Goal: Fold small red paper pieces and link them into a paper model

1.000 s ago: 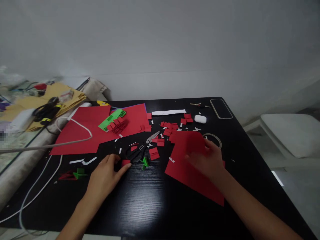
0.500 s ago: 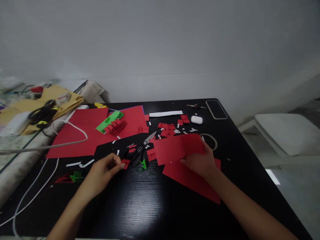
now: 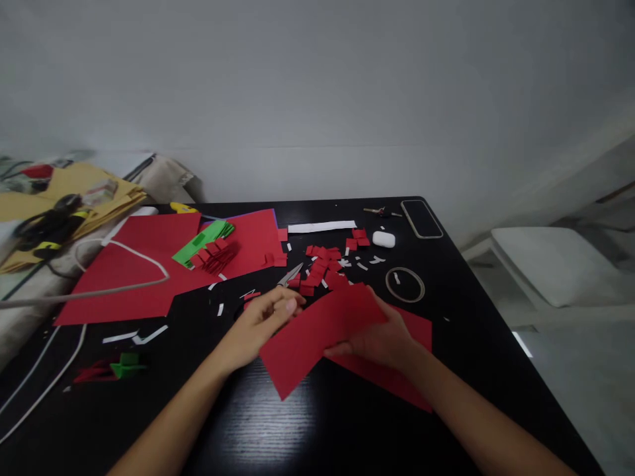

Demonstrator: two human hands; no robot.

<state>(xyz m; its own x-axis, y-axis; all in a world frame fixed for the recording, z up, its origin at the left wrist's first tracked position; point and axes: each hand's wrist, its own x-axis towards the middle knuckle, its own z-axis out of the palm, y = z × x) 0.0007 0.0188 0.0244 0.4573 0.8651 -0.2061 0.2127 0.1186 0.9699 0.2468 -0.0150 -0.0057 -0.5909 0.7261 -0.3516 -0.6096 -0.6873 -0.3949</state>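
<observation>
My right hand (image 3: 384, 334) grips a red paper sheet (image 3: 317, 337), which slants down toward the left. Under that hand another red sheet (image 3: 419, 330) lies on the table. My left hand (image 3: 260, 324) is just left of the held sheet, over the scissors (image 3: 291, 274), whose handles are mostly hidden. Its fingers are curled together; whether they hold anything is hidden. Beyond both hands lies a heap of small folded red pieces (image 3: 322, 261) with white paper scraps (image 3: 362, 266).
Large red sheets (image 3: 129, 264) with green strips (image 3: 204, 241) lie at left, near white cables (image 3: 133, 285). Farther back are a white strip (image 3: 322, 227), a white case (image 3: 383, 239), a phone (image 3: 421, 219) and a wire ring (image 3: 405, 284). A stool (image 3: 536, 264) stands at right.
My left hand has moved right, over the scissors, and the small red piece at its fingertips no longer shows there. The sheet in my right hand has tilted down toward the left.
</observation>
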